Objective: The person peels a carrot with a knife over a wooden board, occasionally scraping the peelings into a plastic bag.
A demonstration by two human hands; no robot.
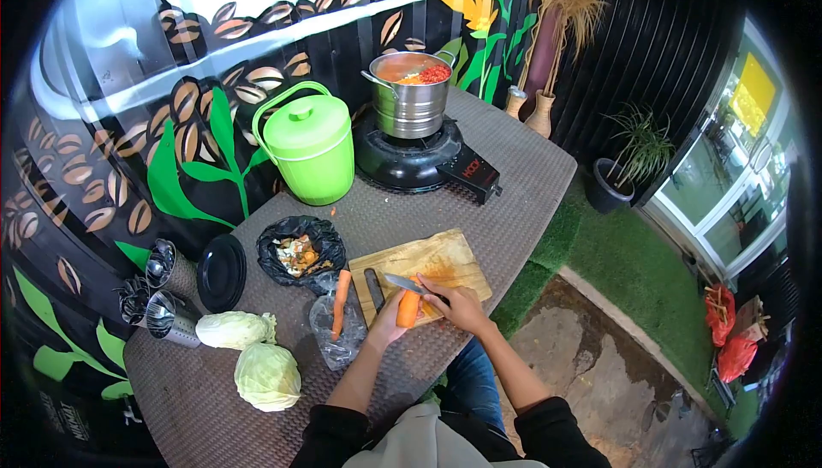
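My left hand (388, 318) is wrapped round an orange carrot (408, 308) above the near edge of a wooden cutting board (458, 256). My right hand (458, 307) grips a knife; its grey blade (402, 282) points left across the top of the carrot. A second dark-handled tool (374, 288) lies on the board's left part. Left of the board, another long carrot (341, 301) rests on a clear plastic bag (325, 331). Behind that bag, a black plastic bag (265, 251) stands open with peelings and scraps inside.
A steel pot (411, 113) with red and pale food sits on a black stove (394, 155) at the back. Beside it stands a green lidded bucket (312, 151). Cabbages (267, 376), metal cups (171, 318) and a black plate (221, 273) occupy the table's (205, 391) left side.
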